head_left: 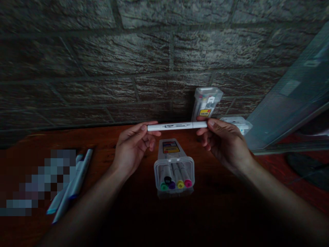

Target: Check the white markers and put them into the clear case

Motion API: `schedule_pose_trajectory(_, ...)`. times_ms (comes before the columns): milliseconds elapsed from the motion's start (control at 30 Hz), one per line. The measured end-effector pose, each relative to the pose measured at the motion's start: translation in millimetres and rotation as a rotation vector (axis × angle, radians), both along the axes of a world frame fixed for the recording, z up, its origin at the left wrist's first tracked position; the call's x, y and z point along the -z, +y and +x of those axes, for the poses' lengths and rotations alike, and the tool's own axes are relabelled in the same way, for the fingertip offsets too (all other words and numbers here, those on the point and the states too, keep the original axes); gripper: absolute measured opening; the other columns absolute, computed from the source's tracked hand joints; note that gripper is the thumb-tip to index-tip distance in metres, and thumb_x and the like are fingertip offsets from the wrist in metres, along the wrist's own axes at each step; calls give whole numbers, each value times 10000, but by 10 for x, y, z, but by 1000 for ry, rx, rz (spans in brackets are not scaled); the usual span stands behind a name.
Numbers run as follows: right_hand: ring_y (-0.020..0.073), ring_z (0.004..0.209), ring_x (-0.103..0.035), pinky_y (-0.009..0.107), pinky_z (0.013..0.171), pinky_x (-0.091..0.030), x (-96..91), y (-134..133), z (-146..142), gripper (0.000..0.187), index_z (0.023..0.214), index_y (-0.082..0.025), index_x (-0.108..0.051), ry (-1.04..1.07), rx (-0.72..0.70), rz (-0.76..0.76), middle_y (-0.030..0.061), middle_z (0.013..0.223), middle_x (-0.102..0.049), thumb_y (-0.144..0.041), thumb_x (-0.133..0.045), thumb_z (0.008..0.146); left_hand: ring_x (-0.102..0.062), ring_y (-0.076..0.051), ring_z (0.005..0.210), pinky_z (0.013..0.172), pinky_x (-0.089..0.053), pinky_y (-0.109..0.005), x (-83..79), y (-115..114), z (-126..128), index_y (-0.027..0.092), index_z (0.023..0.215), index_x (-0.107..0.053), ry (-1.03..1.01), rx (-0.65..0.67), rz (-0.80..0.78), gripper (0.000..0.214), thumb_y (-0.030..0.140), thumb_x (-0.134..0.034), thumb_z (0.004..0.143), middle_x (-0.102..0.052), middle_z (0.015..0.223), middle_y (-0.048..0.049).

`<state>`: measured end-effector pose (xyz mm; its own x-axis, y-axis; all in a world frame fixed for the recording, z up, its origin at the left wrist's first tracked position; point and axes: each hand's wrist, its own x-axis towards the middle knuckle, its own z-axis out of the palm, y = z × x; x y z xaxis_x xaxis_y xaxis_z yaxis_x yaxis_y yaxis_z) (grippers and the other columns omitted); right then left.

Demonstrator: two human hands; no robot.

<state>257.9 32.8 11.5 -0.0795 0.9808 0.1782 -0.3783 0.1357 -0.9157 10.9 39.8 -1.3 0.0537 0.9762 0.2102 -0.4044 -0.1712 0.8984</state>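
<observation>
A white marker (174, 127) with black print is held level between both hands, above the table. My left hand (133, 145) pinches its left end between thumb and fingers. At the other end, my right hand (223, 140) grips the marker the same way. Below it, a clear plastic marker case (174, 159) lies on its side with its open mouth towards me. Inside are several markers (180, 183) with green, black, purple, yellow and pink ends.
Several loose markers (81, 175) lie on the wooden table (102, 140) at left, beside a pixelated patch. A clear case of markers (205, 103) stands upright against the brick wall (149, 51). Another clear container (238, 125) is behind my right hand, near a grey panel (288, 92).
</observation>
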Motion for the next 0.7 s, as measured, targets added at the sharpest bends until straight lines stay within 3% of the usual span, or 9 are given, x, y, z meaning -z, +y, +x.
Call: schedule_pose_trajectory(700,105,504,-645,178,403,-499,-8,3,-11,188,982,-192,-816,49,-12,-42,22,752,-780,-325,-797,851,-585,-102,506,475,-459,-220,-8,6,-7,109,1021,-804,-51,36,-23,222,267,-722,889,-787,813,-112)
